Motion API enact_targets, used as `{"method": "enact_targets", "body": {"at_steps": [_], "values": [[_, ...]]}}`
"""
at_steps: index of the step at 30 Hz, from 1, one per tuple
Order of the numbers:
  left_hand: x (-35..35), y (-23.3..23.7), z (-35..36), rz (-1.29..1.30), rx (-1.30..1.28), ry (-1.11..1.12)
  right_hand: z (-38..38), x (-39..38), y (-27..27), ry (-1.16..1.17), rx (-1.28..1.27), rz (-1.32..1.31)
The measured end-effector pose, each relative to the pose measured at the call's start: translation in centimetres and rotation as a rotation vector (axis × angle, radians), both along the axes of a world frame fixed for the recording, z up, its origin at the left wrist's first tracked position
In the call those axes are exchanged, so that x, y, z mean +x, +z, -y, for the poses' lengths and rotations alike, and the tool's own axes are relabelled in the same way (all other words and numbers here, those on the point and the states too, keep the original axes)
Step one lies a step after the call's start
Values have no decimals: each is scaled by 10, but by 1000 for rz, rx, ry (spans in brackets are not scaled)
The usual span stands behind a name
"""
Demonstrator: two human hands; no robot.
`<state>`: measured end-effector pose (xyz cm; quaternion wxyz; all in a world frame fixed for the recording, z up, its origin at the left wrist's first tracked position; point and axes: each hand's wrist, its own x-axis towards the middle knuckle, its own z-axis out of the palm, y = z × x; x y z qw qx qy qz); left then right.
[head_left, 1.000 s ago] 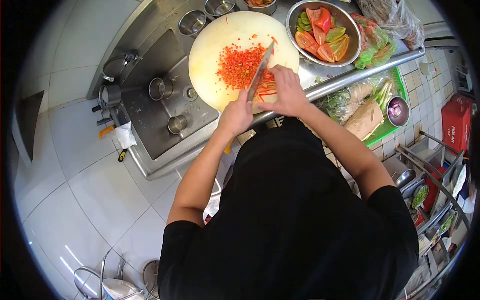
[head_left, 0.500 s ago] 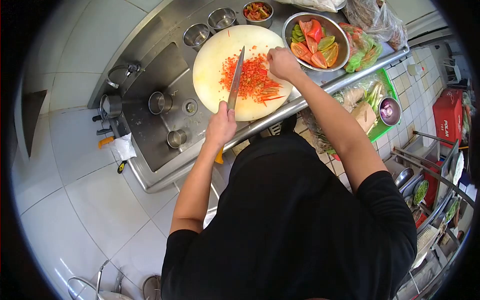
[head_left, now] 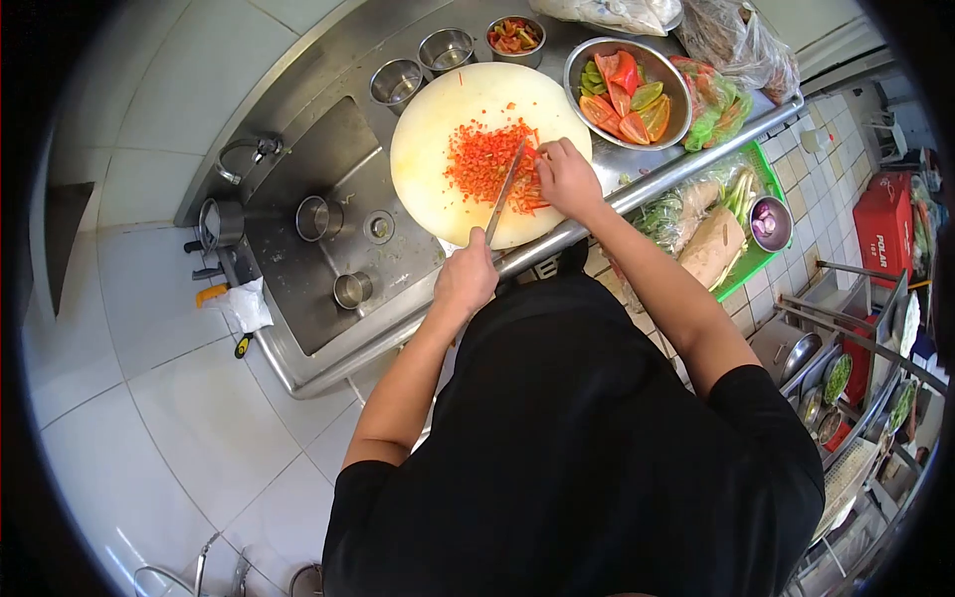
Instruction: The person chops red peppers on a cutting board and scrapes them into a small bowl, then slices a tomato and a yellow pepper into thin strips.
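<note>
My left hand is wrapped round the handle of a kitchen knife. Its long blade slants up over a heap of finely diced red pepper on a round white cutting board. Beside the blade, the curled fingers of my right hand press on red pepper strips at the right side of the heap; the fingertips partly hide them. Just right of the board, a steel bowl holds large pieces of red and green pepper.
The board lies over the steel sink, near a faucet. Behind it stand small steel cups, one with cut pepper. Bagged vegetables lie at right. Below the counter rail sits a green crate of vegetables.
My left hand and the knife have shifted right, bringing the blade close to my right hand. My right hand has come down onto the pepper strips. The whole view has shifted slightly.
</note>
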<state>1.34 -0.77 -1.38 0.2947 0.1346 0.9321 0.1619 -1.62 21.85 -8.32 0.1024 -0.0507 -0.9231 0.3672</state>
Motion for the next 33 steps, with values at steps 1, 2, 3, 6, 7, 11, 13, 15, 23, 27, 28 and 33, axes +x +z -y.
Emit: {"method": "enact_targets", "body": {"at_steps": [1,2,3,6,7,11,13,15,23,27,28,33], "values": [[-1,2,-2,-5,-11,-16,0,-3,3,-45,70,5],[-2,4,-4,-9,-23,-31,-1,-8,6,-51,69,4],[-3,8,-5,-9,-26,-36,-4,-17,7,-10,121,81],[-5,18,-6,-3,-71,-65,-6,-27,5,53,215,186],[-6,19,-6,23,-101,-82,-7,-29,4,76,261,212],[-14,-5,-14,39,-93,-91,-11,-28,-1,111,262,170],[-30,-3,-22,36,-78,-94,-14,-30,0,132,276,156],[-33,6,-22,42,-64,-91,-12,-25,1,125,271,155],[-11,-1,-16,93,-68,-38,-14,-27,-2,142,254,149],[-28,-12,-21,59,-8,-55,-25,-24,9,223,100,165],[-31,-10,-20,57,-9,-57,-26,-19,14,271,31,121],[-28,-12,-12,65,3,-31,-5,32,13,306,446,90]]}}
